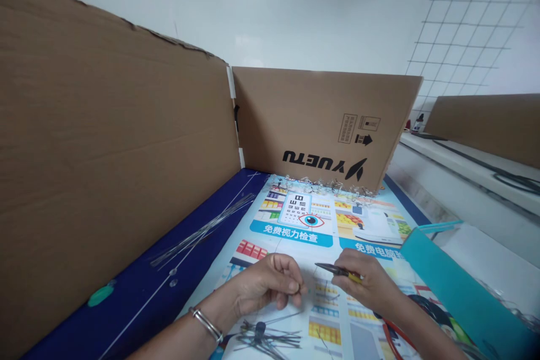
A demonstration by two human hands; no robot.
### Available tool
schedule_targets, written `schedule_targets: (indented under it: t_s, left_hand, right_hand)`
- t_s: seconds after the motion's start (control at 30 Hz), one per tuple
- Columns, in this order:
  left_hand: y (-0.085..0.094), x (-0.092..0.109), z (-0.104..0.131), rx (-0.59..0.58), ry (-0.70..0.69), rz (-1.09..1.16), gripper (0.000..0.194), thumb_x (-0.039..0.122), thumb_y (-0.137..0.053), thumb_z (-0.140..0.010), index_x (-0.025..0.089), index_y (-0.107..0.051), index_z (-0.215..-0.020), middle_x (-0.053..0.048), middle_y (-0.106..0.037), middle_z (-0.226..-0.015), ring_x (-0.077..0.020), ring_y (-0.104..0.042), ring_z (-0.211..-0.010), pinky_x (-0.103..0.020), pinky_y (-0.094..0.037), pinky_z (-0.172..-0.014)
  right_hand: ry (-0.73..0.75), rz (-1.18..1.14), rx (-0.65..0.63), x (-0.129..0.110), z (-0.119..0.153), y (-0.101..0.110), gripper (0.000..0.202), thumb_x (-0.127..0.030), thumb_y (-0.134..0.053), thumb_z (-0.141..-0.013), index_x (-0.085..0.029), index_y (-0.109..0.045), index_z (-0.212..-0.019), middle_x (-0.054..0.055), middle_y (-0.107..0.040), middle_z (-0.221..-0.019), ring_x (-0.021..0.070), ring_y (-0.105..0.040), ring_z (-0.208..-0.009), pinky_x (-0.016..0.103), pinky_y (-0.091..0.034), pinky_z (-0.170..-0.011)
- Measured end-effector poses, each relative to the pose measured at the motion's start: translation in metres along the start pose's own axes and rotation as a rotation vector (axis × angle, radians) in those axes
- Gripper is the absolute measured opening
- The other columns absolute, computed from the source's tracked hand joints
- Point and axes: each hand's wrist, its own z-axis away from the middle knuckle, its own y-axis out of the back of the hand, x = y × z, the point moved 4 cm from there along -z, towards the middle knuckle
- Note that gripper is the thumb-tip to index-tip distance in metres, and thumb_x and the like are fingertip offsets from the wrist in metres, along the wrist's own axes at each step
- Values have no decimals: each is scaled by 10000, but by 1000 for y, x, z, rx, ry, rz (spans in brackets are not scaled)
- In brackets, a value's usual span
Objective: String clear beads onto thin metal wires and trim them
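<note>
My left hand [276, 282] is closed in a pinch over the printed sheet, thumb pressed to the forefinger. Whatever small thing sits between those fingertips is too fine to make out. A short way to the right, my right hand [366, 278] grips pointed pliers [331, 268] with dark jaws and a touch of yellow on the handle. The jaws point left at my left hand and stay apart from it. Below my left hand lies a heap of cut wires [270, 340] with a dark lump on it. Longer straight wires [205, 230] lie in a loose bundle at the left.
Cardboard panels [113, 118] wall off the left and the back [291, 118]. Small bent wire pieces [329, 187] line the back panel's foot. A teal box [468, 287] stands at right, near a red-handled item [394, 337] partly behind my right forearm. A green blob [101, 295] lies left.
</note>
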Motion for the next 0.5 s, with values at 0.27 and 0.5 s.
schedule_targets:
  t_s: [0.27, 0.5]
  left_hand:
    - [2, 3, -4, 82, -75, 56, 247, 92, -712, -633, 122, -587, -844, -71, -663, -757, -144, -650, -600, -105, -348, -344]
    - [8, 1, -7, 316, -184, 274, 278, 128, -668, -717, 173, -501, -935, -49, -628, -880, -85, -629, -675, -97, -443, -461]
  right_hand:
    - [23, 97, 101, 2, 0, 3, 163, -338, -521, -825, -197, -560, -752, 30, -563, -698, 155, -504, -674, 269, -385, -600]
    - [59, 264, 308, 1, 5, -7, 106, -282, -510, -839, -179, -532, -831, 56, -548, -727, 180, -479, -715, 297, -393, -632]
